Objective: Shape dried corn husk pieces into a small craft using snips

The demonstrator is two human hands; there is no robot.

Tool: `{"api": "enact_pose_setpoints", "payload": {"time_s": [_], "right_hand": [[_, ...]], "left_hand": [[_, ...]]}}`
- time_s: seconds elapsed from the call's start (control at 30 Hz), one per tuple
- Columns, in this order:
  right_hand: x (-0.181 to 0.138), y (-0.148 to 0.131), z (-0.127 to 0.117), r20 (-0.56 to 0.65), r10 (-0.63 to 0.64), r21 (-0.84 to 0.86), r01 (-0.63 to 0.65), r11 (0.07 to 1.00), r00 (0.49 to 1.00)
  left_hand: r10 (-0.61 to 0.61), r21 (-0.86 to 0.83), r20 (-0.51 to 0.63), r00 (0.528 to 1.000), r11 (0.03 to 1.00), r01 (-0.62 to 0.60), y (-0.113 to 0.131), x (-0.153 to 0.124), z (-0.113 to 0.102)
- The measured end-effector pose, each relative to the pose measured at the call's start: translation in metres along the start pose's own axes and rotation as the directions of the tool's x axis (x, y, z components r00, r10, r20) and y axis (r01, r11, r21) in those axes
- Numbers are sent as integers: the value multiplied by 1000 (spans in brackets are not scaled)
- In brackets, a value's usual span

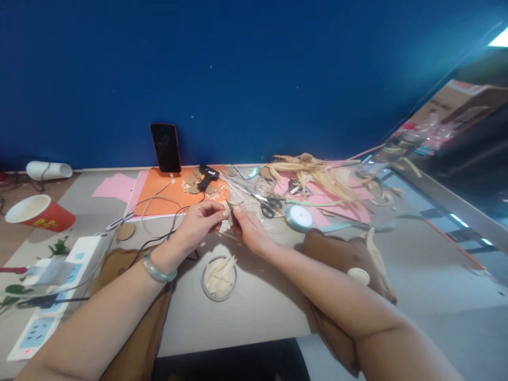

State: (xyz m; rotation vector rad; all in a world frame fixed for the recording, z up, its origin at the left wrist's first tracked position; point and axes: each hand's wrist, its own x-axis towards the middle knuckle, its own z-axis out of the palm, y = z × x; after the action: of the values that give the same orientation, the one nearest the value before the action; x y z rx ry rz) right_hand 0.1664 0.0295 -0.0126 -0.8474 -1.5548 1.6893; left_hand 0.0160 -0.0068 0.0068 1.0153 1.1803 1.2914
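Observation:
Near the middle of the table, my left hand (204, 219) is closed in a pinch on a small pale husk piece (227, 210). Close against it, my right hand (250, 225) is closed round a thin dark tool (230, 205) whose kind is mostly hidden by the fingers. Below both hands stands a small round dish (203, 286) filled with pale pointed husk pieces (219, 276). Beyond the right hand lie black-handled scissors (270, 206) and a roll of light blue ribbon (299, 217). A black glue gun (208, 177) rests on the orange sheet (154, 193) behind the left hand.
A phone (165, 148) leans on the blue wall (254, 79). Dried husks (317, 172) cover pink sheets at the back right. Left are a red paper cup (47, 217), a power strip (75, 259) and loose cables. Brown cloth pieces (333, 254) lie under both forearms.

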Motion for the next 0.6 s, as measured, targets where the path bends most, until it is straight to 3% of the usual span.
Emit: {"api": "enact_pose_setpoints", "payload": {"time_s": [0.6], "right_hand": [[-1,0,3,-44,-22,-52,20,998,999]], "left_hand": [[-67,-33,-1,998,997,67,-3,-1,2]]}}
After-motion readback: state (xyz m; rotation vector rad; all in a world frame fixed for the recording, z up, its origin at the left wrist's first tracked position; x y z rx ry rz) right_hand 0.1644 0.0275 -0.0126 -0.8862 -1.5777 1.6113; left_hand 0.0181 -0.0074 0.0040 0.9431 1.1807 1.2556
